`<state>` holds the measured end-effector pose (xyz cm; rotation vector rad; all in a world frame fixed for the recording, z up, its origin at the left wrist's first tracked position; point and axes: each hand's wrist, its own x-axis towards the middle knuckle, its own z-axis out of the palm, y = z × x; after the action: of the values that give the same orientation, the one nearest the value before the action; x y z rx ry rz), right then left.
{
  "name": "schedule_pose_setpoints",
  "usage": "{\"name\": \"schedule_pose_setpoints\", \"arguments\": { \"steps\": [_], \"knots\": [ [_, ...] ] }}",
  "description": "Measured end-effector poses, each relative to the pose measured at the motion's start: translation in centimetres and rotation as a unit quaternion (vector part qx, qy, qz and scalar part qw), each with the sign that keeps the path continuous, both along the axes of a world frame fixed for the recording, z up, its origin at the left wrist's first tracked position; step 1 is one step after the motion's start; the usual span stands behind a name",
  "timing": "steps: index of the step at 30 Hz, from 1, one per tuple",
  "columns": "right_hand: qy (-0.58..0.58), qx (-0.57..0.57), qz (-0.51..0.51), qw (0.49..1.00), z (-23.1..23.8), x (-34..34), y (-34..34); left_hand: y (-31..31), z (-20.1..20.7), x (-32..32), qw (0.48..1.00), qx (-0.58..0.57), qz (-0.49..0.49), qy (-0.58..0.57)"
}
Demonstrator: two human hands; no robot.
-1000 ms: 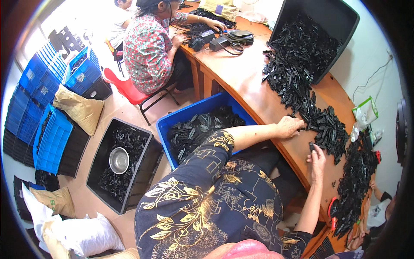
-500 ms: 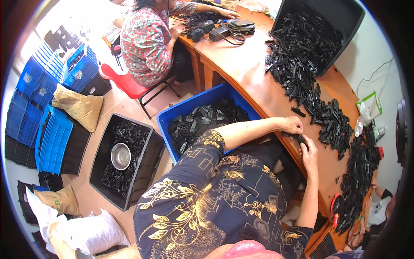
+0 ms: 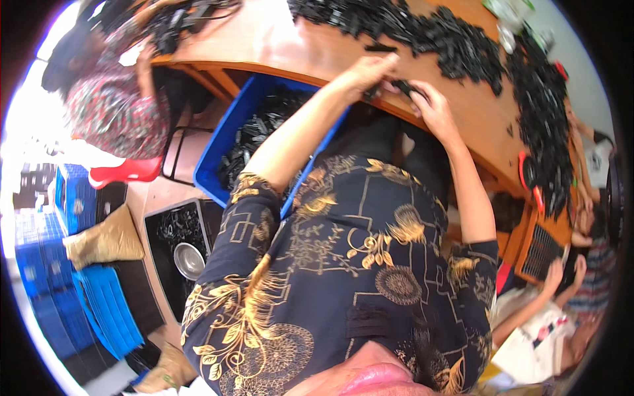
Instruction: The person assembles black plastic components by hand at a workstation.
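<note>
At the table's near edge, my right hand grips a narrow black plastic piece between thumb and fingers. My left hand is just to its left with the fingers closed. A second dark piece shows below the left fingers, partly hidden and blurred. The two hands are slightly apart. Beyond the left hand, one loose black piece lies on the wooden table. A long heap of similar black pieces stretches along the tabletop past both hands.
Left of my lap, a blue crate holds more black pieces. A dark bin with a metal bowl stands on the floor beyond. One person in a floral shirt sits at left; other people are at right. A red-rimmed round object lies at the table's right.
The whole view has turned and shifted with my head. My hands, close together around a dark piece before, are now a little further apart, with dark pieces at both.
</note>
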<state>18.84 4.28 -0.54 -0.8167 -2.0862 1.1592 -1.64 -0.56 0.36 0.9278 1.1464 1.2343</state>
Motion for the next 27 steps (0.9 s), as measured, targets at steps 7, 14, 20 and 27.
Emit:
{"name": "schedule_pose_setpoints", "arguments": {
  "steps": [7,14,20,27],
  "knots": [
    [0.067,-0.055,-0.041,0.995,-1.3,-0.6,-0.1,-1.8,-2.3,2.4,0.989,0.063,0.024,-0.131],
    [0.117,-0.074,-0.038,0.990,-1.2,-1.7,-3.4,-3.2,-2.4,5.9,0.976,0.148,0.130,-0.095],
    [0.041,-0.074,-0.017,0.996,1.0,-2.7,-5.8,-5.3,-2.8,4.9,0.968,0.170,0.183,0.006],
    [-0.030,0.024,-0.026,0.999,1.5,-2.2,-7.9,-9.3,-1.5,3.2,0.962,0.189,0.193,0.043]
  ]
}}
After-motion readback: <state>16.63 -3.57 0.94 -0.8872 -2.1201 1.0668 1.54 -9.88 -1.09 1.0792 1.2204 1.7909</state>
